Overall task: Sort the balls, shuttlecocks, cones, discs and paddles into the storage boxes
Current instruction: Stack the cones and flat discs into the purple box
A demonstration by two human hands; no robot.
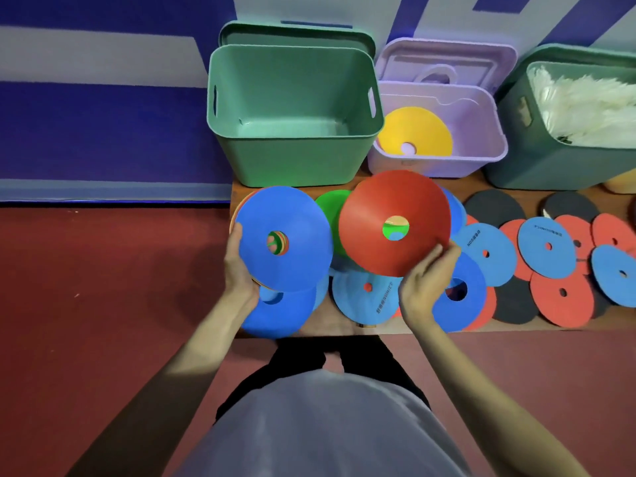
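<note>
Right hand (428,284) pinches a red cone (395,223) by its rim, raised over the bench (344,327); left hand (241,266) grips a stack topped by a blue cone (284,237). Sorting appears at an early stage: the lilac box (444,132) holds one yellow cone (414,132), the green box (292,111) behind is empty, and the right box (516,132) holds white shuttlecocks (585,108). Many discs (547,247) remain spread on the bench. Nothing blocks either open box.

Person wears a grey top (320,428), loose fit; black trousers (299,356) just beyond the top's hem. Both forearms bare, no sleeves, no watch/rings visible.
</note>
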